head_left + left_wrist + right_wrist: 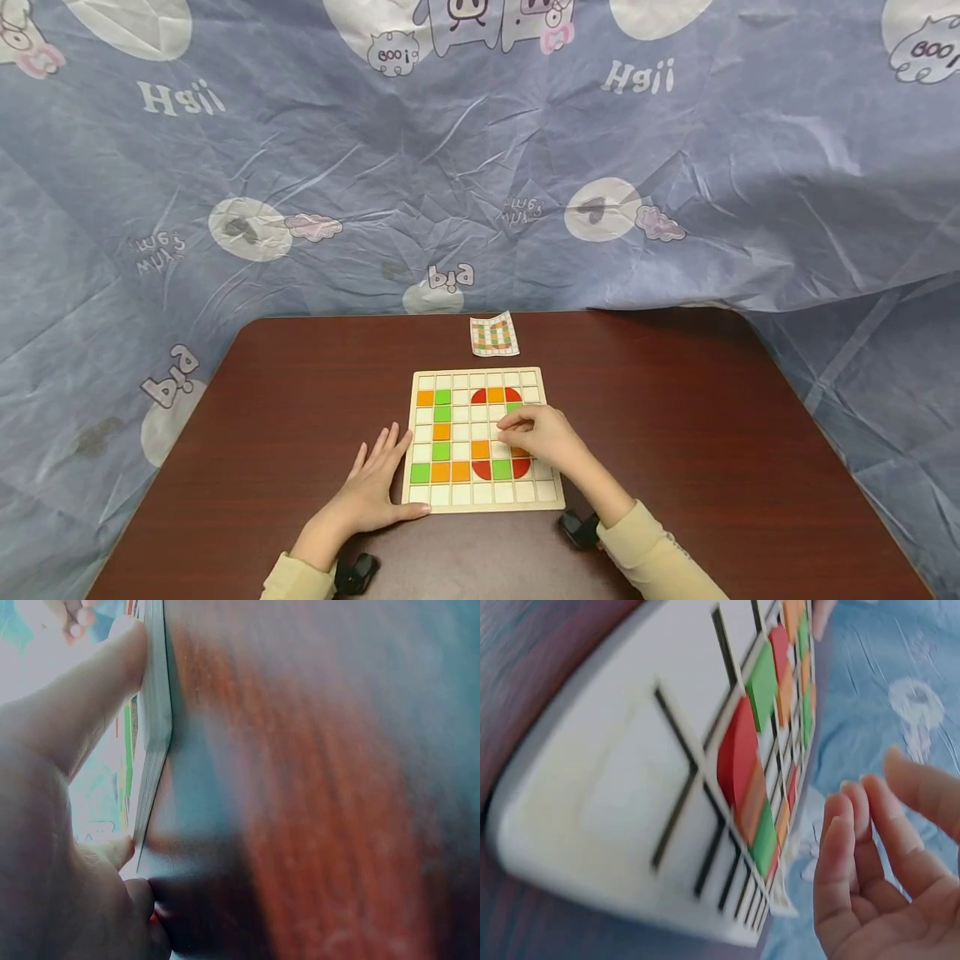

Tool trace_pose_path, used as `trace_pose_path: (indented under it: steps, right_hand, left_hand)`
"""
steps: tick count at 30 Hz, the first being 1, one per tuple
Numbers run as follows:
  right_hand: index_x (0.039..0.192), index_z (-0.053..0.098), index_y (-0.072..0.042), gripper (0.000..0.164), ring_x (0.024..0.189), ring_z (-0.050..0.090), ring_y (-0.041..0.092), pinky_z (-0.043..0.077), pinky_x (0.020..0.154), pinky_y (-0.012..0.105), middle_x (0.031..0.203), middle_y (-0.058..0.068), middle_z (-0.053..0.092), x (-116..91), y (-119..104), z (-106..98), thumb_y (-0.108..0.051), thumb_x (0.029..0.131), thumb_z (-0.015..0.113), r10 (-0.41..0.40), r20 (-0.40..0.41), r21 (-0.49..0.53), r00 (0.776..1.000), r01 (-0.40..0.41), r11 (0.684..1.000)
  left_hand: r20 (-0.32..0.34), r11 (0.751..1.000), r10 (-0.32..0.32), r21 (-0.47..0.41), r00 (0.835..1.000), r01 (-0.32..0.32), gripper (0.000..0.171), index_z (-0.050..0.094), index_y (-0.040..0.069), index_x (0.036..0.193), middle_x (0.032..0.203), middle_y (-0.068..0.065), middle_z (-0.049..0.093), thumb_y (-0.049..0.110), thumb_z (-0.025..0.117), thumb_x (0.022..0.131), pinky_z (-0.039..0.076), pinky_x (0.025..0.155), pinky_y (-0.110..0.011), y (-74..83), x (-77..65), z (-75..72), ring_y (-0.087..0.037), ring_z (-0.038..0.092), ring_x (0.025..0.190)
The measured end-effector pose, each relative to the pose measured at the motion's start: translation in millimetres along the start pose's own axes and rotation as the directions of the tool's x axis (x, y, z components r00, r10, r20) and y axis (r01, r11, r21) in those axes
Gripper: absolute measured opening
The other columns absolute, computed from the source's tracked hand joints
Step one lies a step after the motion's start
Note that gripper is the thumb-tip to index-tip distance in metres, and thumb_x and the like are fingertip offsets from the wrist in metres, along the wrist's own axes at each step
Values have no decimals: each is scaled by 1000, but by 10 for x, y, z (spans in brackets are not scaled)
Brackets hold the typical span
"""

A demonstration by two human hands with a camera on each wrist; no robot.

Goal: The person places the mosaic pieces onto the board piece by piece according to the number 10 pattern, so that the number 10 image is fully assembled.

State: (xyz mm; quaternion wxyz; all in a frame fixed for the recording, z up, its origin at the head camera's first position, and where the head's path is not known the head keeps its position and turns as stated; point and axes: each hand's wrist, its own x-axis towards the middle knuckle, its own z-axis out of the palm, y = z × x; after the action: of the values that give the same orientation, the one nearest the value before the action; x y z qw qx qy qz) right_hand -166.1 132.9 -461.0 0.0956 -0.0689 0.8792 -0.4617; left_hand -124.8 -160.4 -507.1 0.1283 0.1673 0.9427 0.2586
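A square wooden grid board lies on the table, some of its cells filled with green, orange and red pieces. My left hand rests along the board's left side with fingers spread. Its thumb touches the near left corner, also seen in the left wrist view. Above the right part of the board is my right hand, fingers loosely bent. The right wrist view shows a gap between thumb and fingertips, with nothing held. Under this hand, an orange piece and a green piece are partly covered.
A small printed card with a coloured grid pattern lies behind the board. The dark brown table extends to both sides. A blue patterned cloth hangs beyond its far edge.
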Motion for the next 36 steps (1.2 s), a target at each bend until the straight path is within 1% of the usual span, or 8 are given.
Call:
trace_pose_path:
  steps: [6,12,16,20,24,29,33,36]
  right_hand:
    - [105,75,-4,24,81,66,11,53,71,26,91,2,75,-115,96,-299,-17,85,76,3,77,63,997,-8,998]
    - [108,72,-1,27,85,67,16,55,72,23,99,7,74,-275,200,-538,-16,87,75,-20,121,84,992,10,996]
    - [109,71,2,28,86,67,17,55,71,20,99,9,74,-430,338,-647,-16,87,74,-31,145,75,989,20,997]
    - [111,71,1,32,86,68,15,56,72,20,104,12,73,-603,513,-746,-19,87,75,-7,164,77,986,-5,997]
    - [115,68,3,37,89,68,11,56,74,20,111,19,70,-790,705,-828,-19,87,75,16,186,109,982,-37,993]
    - [118,67,2,39,91,67,10,56,75,21,114,18,69,-977,875,-868,-18,86,76,13,197,108,980,-35,994]
    - [116,68,-2,39,93,66,12,56,77,20,114,14,70,-1062,918,-862,-20,84,78,10,167,48,986,-19,999]
    - [114,69,-8,39,94,62,8,54,78,19,113,7,69,-1092,919,-838,-24,80,81,27,137,-28,990,-24,999]
  left_hand:
    - [10,1000,-8,3,1000,8,114,20,8,158,165,-19,11,62,76,74,5,120,-63,-5,13,1,-37,7,153]
    - [12,1000,-3,8,1000,3,114,19,9,158,165,-19,10,63,75,75,5,120,-63,-16,14,-2,-37,7,153]
    - [14,1000,2,-3,1000,-2,114,19,7,158,165,-20,10,61,76,75,5,120,-63,-8,8,-3,-37,7,153]
    - [10,1000,5,-12,1000,-5,114,19,7,158,164,-20,10,60,76,75,4,120,-63,-10,10,-3,-38,7,153]
    - [8,1000,7,-11,1000,-7,114,19,7,158,164,-20,10,61,76,75,5,120,-63,-16,7,12,-37,8,153]
    - [3,1000,1,-3,1000,-1,114,20,8,158,164,-20,12,62,76,74,6,120,-63,-29,2,30,-37,9,153]
    - [3,1000,2,-6,1000,-2,114,20,7,158,164,-21,11,61,76,74,5,120,-63,-24,4,21,-37,9,153]
    - [-1,1000,6,-8,1000,-6,114,20,7,158,164,-21,11,61,77,74,6,120,-63,-19,13,7,-37,9,153]
